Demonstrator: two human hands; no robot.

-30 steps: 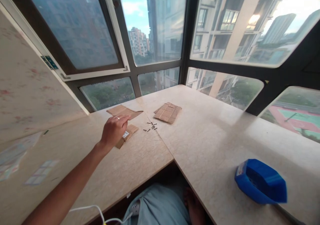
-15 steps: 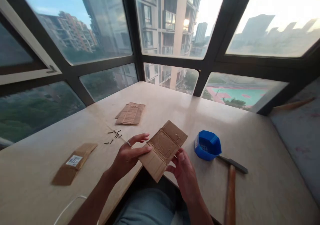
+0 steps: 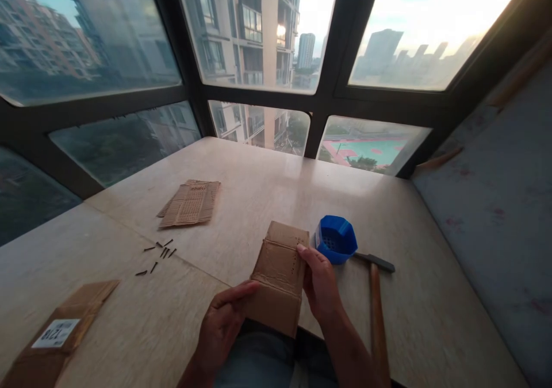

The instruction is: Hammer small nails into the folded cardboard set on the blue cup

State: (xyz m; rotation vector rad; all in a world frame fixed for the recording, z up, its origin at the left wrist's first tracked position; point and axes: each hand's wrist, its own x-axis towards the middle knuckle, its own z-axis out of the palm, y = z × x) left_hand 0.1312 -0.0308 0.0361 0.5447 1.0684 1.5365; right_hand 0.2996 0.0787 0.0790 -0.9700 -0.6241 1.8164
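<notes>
A brown piece of cardboard (image 3: 278,276) with fold lines and small holes lies at the near edge of the table, partly over it. My left hand (image 3: 224,325) grips its lower left side, thumb on top. Along its right edge my right hand (image 3: 319,281) holds it, thumb pressed near the row of holes. A blue plastic container (image 3: 336,238) stands just right of the cardboard. Beside it lies a hammer (image 3: 376,307) with a wooden handle.
Several small dark nails (image 3: 158,256) lie scattered on the beige table (image 3: 259,187). A perforated cardboard sheet (image 3: 190,203) lies further back on the left. A folded cardboard with a white label (image 3: 52,336) sits at the near left. Windows surround the table.
The view swung right. My left hand lifted the cardboard from the far left, my right hand joined it, and both lowered it flat to the near edge.
</notes>
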